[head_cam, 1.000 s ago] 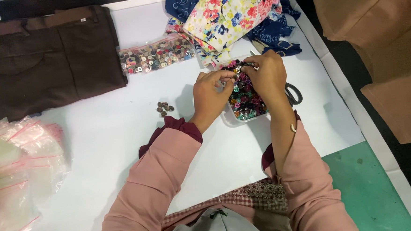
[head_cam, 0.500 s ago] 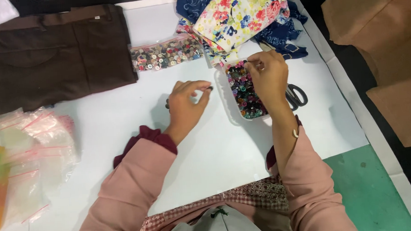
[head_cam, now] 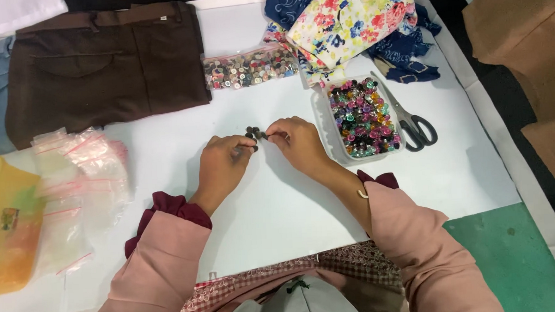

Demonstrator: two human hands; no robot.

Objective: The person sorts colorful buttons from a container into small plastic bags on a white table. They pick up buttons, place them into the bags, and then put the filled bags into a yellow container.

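Centrally, both hands meet over the white surface (head_cam: 280, 206): left hand (head_cam: 222, 162) and right hand (head_cam: 296, 142) each pinch, fingertips closed, at a small cluster of dark buttons (head_cam: 253, 136) lying on the surface between them. Just right of the right hand stands a clear tub (head_cam: 321, 119) of coloured beads, scissors (head_cam: 408, 120) beside it. Behind lie a button bag (head_cam: 251, 67), brown trousers (head_cam: 105, 64) and floral cloth (head_cam: 346, 22).

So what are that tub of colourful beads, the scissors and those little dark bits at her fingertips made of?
The tub looks like clear plastic: see-through walls. The beads look like glossy plastic or glass; it is hard to tell which. The scissors have shiny metal blades and dark, probably plastic, handles. The dark bits between the left hand and right hand resemble small buttons; material unclear.
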